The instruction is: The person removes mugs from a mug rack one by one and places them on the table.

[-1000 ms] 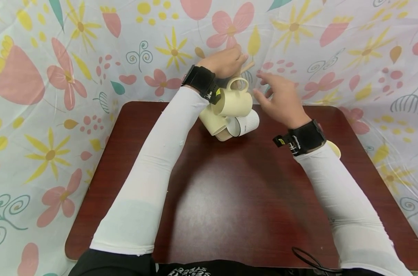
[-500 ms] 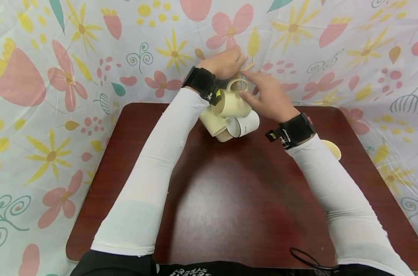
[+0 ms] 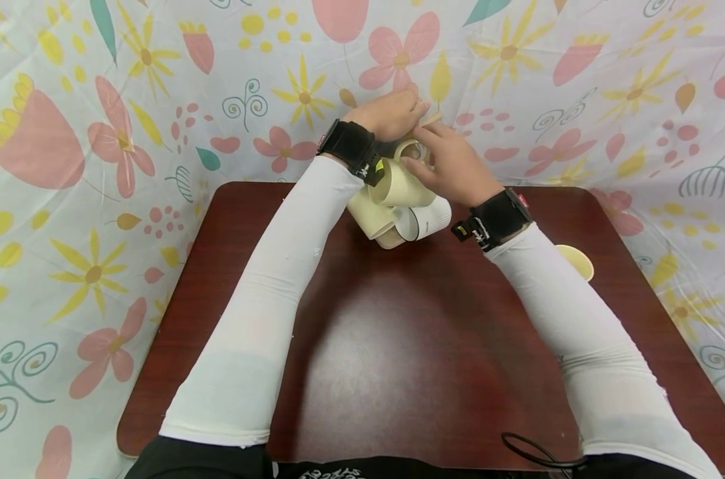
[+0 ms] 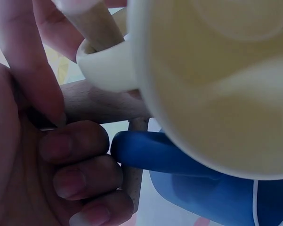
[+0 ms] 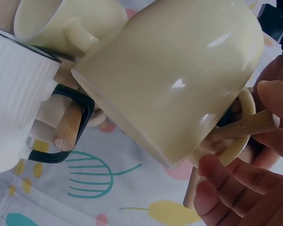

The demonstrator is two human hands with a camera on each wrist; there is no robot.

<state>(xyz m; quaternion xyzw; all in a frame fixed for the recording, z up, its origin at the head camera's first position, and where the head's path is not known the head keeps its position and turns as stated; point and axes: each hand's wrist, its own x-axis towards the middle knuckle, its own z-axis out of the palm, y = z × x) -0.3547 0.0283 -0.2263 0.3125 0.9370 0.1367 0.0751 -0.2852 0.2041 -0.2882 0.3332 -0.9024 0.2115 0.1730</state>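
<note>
A wooden mug tree stands at the back of the table, hung with mugs. Near its top my left hand grips the wood, fingers curled. The uppermost cream mug hangs tilted, a wooden peg passing through its handle. My right hand pinches that handle, thumb near the peg's end and fingertips below. Beneath hang another cream mug and a white ribbed mug with a dark handle. In the left wrist view, a blue mug shows behind the cream one.
A pale yellow round item sits at the table's right, partly covered by the right sleeve. The dark red table ends at a floral cloth behind. A black cable loops at the front edge.
My right hand has moved left, from beside the upper cream mug onto its handle, and its fingers have closed in. The left hand has kept its place on the mug tree.
</note>
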